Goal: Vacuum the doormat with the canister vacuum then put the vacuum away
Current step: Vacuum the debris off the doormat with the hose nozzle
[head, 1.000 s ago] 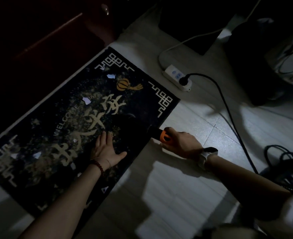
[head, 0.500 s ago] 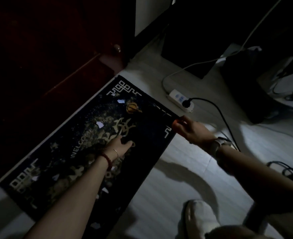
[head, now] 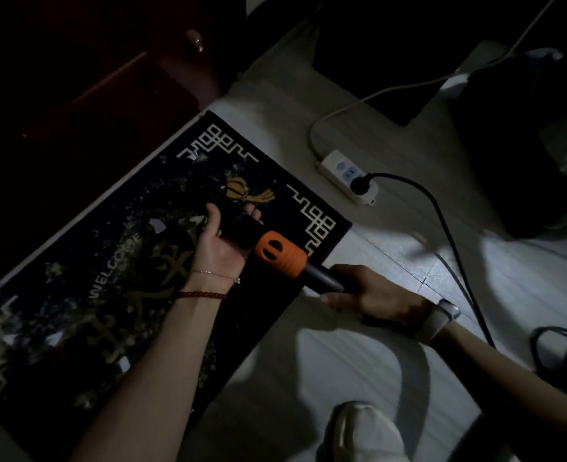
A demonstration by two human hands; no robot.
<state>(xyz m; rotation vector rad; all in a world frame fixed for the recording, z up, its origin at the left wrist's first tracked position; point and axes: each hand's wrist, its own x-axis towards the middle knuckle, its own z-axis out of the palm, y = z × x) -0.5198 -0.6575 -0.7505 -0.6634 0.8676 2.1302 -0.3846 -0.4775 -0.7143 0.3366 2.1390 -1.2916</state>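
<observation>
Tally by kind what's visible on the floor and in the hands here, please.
Doormat: 1
Vacuum wand: 1
Power strip: 1
Black plug: 1
Hands: 2, left, right
Paper scraps clearly seen on the mat: about 3; dim light hides others
Total: about 9

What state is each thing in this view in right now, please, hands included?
Doormat: flat on the floor, paper scraps on it.
Vacuum wand: held in both hands over the mat.
Left hand: cradles the wand's dark front end.
Right hand: grips the wand's rear.
Power strip: black plug inserted.
</observation>
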